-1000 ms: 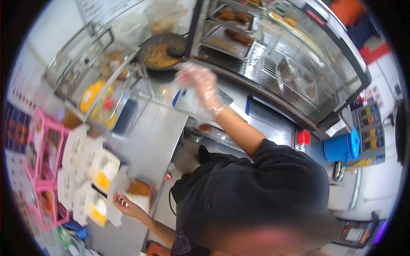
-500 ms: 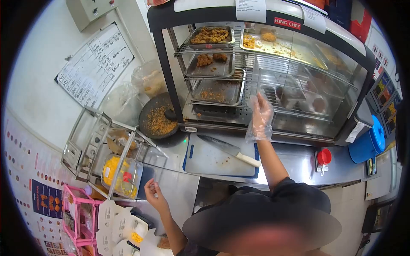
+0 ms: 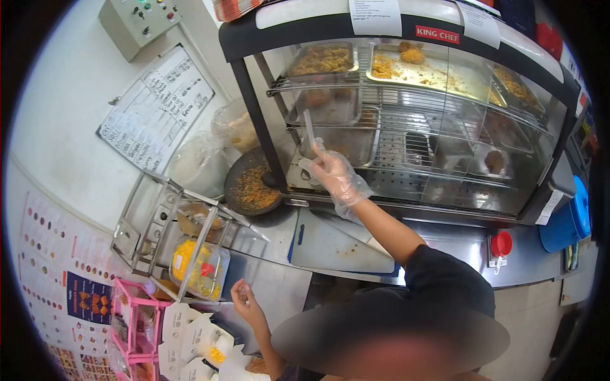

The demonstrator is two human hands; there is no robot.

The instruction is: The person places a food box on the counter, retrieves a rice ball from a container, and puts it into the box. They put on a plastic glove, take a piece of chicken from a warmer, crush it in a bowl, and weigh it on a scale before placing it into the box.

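My right hand (image 3: 337, 176), in a clear plastic glove, is at the front of the glass food warmer (image 3: 419, 203). Its thumb and forefinger are at the lower end of a clear strip handle (image 3: 309, 130) on the sliding glass door, which now covers the left-hand trays. Behind the glass lie a tray of fried pieces (image 3: 321, 60) and a tray with a few browned pieces (image 3: 327, 101). My bare left hand (image 3: 248, 301) hovers over the steel counter, fingers loosely bent and apart, holding nothing. Near it are opened paper food boxes (image 3: 190, 333).
A cutting board (image 3: 330, 244) lies under my right arm, which mostly hides a knife. A dark pan of brown crumbs (image 3: 254, 190) stands left of the warmer. Nearby are a metal rack (image 3: 146, 216), a pink basket (image 3: 136, 317), a red cup (image 3: 501, 244) and a blue bucket (image 3: 565, 219).
My right hand has moved left along the warmer, and the glass door has slid with it across the left-hand trays. My left hand stays over the counter. The view has shifted slightly.
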